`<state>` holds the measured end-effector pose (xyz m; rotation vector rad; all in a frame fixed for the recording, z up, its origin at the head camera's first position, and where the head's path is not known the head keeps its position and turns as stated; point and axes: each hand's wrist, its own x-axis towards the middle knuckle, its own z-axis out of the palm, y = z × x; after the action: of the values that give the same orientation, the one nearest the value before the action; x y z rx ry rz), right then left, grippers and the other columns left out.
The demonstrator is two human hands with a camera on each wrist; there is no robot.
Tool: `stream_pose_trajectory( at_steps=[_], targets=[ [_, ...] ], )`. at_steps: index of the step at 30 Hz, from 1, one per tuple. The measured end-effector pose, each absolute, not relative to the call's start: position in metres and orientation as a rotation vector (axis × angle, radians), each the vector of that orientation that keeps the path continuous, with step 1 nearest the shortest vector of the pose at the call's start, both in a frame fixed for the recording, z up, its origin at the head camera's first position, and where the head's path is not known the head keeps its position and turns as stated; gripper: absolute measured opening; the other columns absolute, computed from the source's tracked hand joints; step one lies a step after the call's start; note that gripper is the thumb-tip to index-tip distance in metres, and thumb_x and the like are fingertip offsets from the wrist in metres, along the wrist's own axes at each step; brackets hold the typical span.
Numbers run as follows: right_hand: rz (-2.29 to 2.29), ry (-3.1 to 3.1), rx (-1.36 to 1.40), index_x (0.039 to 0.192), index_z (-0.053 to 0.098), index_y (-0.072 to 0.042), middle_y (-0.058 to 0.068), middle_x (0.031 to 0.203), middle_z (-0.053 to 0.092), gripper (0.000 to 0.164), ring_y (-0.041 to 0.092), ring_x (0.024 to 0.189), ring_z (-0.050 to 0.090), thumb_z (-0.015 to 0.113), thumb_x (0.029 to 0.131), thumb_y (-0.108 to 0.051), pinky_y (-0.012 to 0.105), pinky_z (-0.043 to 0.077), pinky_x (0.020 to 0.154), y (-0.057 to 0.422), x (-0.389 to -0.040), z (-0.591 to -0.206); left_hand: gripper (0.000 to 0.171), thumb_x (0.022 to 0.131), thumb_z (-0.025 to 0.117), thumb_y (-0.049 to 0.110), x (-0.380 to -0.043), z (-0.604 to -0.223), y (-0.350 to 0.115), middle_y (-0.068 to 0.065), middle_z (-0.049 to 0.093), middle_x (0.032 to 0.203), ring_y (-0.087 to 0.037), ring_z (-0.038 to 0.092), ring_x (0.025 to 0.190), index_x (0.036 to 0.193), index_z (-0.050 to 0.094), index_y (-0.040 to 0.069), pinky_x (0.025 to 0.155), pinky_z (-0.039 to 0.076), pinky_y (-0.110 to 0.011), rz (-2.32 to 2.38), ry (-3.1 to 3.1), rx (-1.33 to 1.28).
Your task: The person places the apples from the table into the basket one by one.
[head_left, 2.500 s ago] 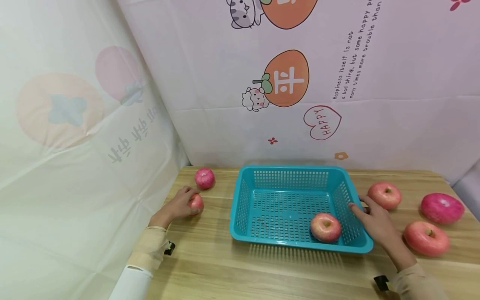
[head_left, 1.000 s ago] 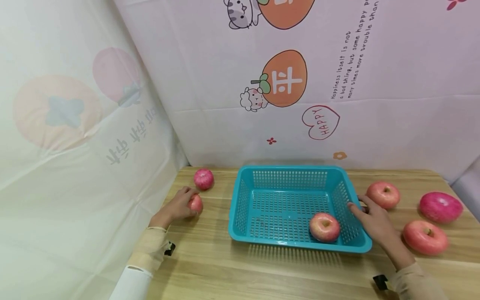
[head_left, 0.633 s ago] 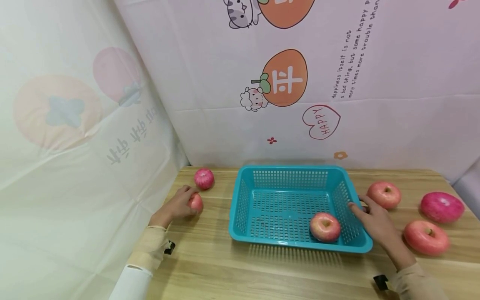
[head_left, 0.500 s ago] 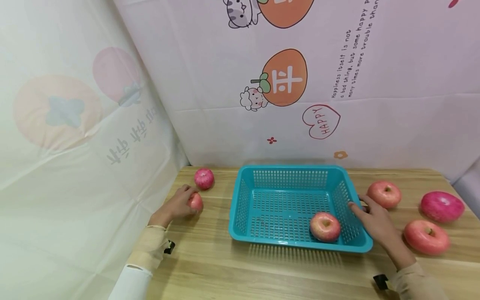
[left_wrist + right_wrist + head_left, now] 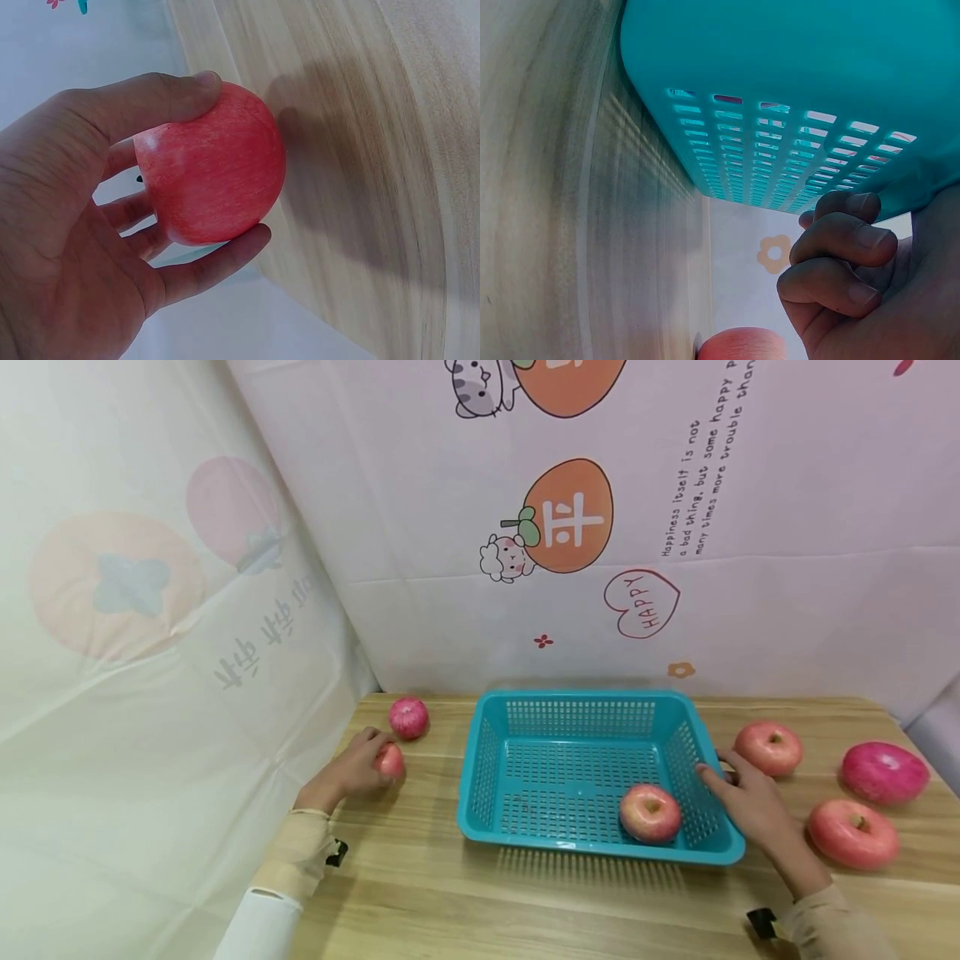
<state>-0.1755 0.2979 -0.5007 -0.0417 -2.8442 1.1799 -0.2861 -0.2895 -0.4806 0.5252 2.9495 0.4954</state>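
Observation:
My left hand [image 5: 358, 765] grips a red apple [image 5: 391, 762] at the table's left side. In the left wrist view, thumb and fingers curl round this apple [image 5: 217, 169], and its shadow falls on the wood beside it. A turquoise plastic basket [image 5: 577, 845] with perforated walls stands mid-table. My right hand [image 5: 753, 802] holds its right rim, thumb over the top; in the right wrist view the curled fingers [image 5: 840, 244] show outside the basket wall [image 5: 795, 67]. Inside the basket, near its front right corner, sits another apple [image 5: 650, 814].
A pink-purple onion [image 5: 408, 717] lies just behind my left hand. Right of the basket are a rear apple [image 5: 768, 749], a front apple [image 5: 852, 834] and a larger magenta oval item [image 5: 885, 773]. Printed cloth [image 5: 435, 635] hangs behind the wooden table [image 5: 450, 910] and along its left.
My left hand, holding the apple, has shifted very slightly back and to the left. The right hand and basket have stayed in place.

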Motion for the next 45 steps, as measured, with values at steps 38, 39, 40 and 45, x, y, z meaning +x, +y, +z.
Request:
stream_pose_trajectory(
  at_steps=[38,39,40,45],
  targets=[
    [1.144,-2.872,-0.037,0.141,0.040,0.006,0.037,0.128,0.052,0.066,0.053,0.110,0.056,0.042,0.102,-0.047,0.063,0.052,0.081,0.301,-0.178,-0.500,0.064,0.070,0.074,0.015,-0.281,-0.448,-0.290,-0.018,0.052,0.124,-0.034,0.051,0.114,0.131,0.057,0.005,0.094,0.047,-0.050,0.405,3.028,0.710],
    [1.141,-2.874,-0.038,0.141,0.040,0.006,0.037,0.128,0.052,0.066,0.053,0.110,0.056,0.042,0.102,-0.047,0.063,0.052,0.081,0.301,-0.178,-0.500,0.064,0.070,0.074,0.015,-0.282,-0.448,-0.289,-0.019,0.052,0.124,-0.034,0.051,0.113,0.131,0.057,0.004,0.094,0.047,-0.050,0.404,3.027,0.717],
    [1.137,-2.877,-0.040,0.141,0.040,0.006,0.037,0.128,0.052,0.066,0.053,0.110,0.056,0.042,0.102,-0.047,0.063,0.052,0.081,0.300,-0.178,-0.500,0.064,0.070,0.074,0.015,-0.282,-0.447,-0.289,-0.019,0.052,0.125,-0.034,0.051,0.114,0.131,0.057,0.005,0.094,0.047,-0.051,0.398,3.028,0.721],
    [1.138,-2.879,-0.041,0.141,0.040,0.006,0.037,0.128,0.052,0.066,0.052,0.110,0.056,0.042,0.102,-0.047,0.063,0.052,0.080,0.299,-0.177,-0.499,0.068,0.070,0.075,0.017,-0.281,-0.442,-0.286,-0.022,0.052,0.127,-0.036,0.051,0.114,0.134,0.055,0.005,0.094,0.047,-0.052,0.380,3.025,0.734]
  ],
)
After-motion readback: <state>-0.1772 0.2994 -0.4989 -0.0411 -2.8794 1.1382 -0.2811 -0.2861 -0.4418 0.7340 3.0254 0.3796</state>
